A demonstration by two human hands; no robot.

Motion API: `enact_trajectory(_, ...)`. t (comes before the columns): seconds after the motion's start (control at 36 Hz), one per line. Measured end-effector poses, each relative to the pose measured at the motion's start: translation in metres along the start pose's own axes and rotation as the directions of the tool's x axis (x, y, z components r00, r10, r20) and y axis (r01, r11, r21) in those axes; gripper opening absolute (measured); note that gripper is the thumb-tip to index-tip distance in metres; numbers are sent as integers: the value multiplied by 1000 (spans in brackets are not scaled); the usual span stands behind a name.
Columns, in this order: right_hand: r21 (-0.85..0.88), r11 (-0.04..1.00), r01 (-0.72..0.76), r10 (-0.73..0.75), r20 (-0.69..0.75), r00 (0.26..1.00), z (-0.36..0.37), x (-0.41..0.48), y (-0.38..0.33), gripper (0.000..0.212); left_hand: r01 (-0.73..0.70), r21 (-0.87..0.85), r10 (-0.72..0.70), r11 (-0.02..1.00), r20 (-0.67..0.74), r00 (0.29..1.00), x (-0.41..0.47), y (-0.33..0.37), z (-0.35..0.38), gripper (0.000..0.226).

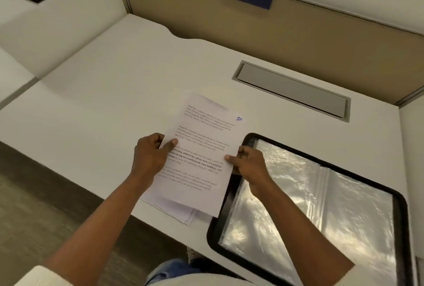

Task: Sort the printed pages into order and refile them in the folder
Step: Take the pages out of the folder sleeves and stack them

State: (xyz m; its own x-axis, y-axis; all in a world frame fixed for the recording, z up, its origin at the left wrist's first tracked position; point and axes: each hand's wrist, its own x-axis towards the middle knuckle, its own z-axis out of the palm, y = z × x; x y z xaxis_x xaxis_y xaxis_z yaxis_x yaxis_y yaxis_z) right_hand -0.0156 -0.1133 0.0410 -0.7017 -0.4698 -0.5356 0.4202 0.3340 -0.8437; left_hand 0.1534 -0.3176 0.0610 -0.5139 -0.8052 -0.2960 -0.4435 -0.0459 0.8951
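Near centre of tabletop (103, 102): printed pages (199, 171) in a loose stack, text up, lower sheets fanned out untidily at the 6 o'clock edge. Top sheet marked "10" (239, 118) by hand at its 1 o'clock corner.

Left hand (149, 157) at the stack's 9 o'clock edge, thumb flat on the print, fingers (157, 140) curled at the margin, pinching paper. Right hand (251, 165) at the 3 o'clock edge, pinching likewise. Cannot tell how many sheets sit inside each pinch, nor whether the top sheet is clear of those beneath.

Folder (400, 216) open at 4 o'clock of the stack, its near corner just under the pages' right edge, plastic sleeves (344, 205) showing no paper.

Step judged in hand: reading the number on the top sheet and placing it in sequence.

Recommended practice:
- Separate one sheet only; slide the thumbs outward to break any cling before lifting.
- Check the number corner of every sheet, not the body text, which looks alike from paragraph to paragraph.
- Lay sorted sheets toward 10 o'clock, well apart from the unsorted stack.
- Square the fanned edges before sleeving; bent corners are likely to snag on thin plastic.
- Keep the pages off the folder's rim to avoid creasing.
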Motion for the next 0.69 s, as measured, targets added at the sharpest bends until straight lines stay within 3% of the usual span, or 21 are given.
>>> enact_trajectory(0.28,-185,982,32,-51,-99,994,46,12,40,24,-11,389,47,921,-84,995,42,-37,-13,21)
enact_trajectory(0.47,-229,973,30,-69,-161,985,66,19,60,40,-27,610,84,792,-65,994,53,-48,-10,20)
enact_trajectory(0.69,-282,959,-19,-35,-186,982,74,18,71,65,-64,743,121,666,-24,992,51,-49,-6,21)
